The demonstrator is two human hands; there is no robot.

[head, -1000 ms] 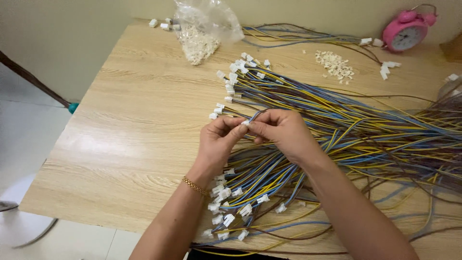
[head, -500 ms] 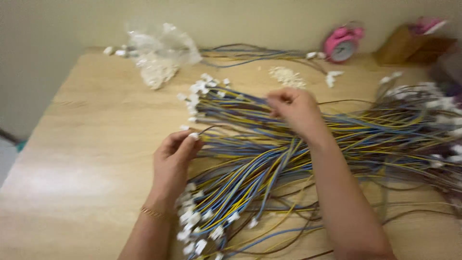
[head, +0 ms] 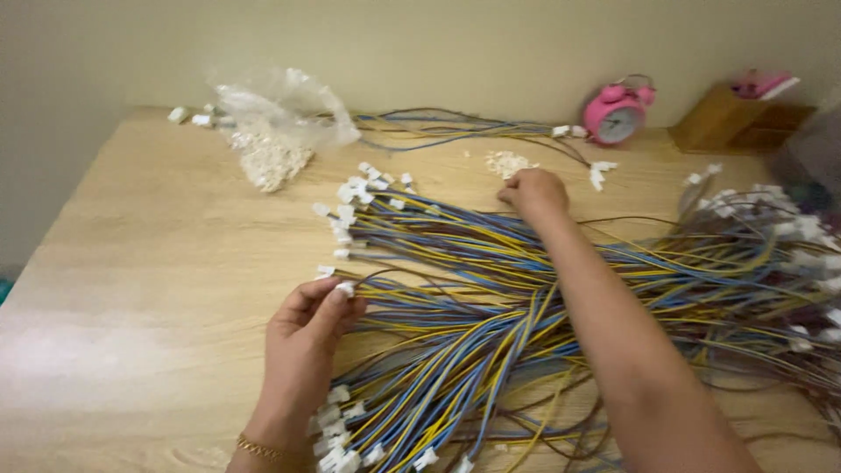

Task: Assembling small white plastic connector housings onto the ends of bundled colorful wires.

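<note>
- Two bare hands work over a wooden table (head: 131,289) strewn with wiring; a clear plastic bag (head: 280,109) of small white connector housings lies at the far left, a pink alarm clock (head: 618,112) stands against the wall, and a wooden box (head: 723,118) sits to its right
- A small heap of loose white housings (head: 506,163) lies just beyond the right hand (head: 533,193); a thin run of spare wires (head: 455,130) stretches between bag and clock
- The large bundle of blue, yellow and grey wires (head: 491,280) fans across the table's middle and right, covering much of the surface; white plugs cap its near and far ends
- The right forearm crosses over the bundle, hiding the strands beneath it; the right hand is curled into a loose fist near the heap, and whether its fingers pinch anything cannot be told
- The left hand (head: 307,328), a gold bracelet (head: 258,449) at its wrist, pinches one white plug (head: 344,288) between thumb and fingertips at the bundle's left edge; its wire trails rightward into the mass
</note>
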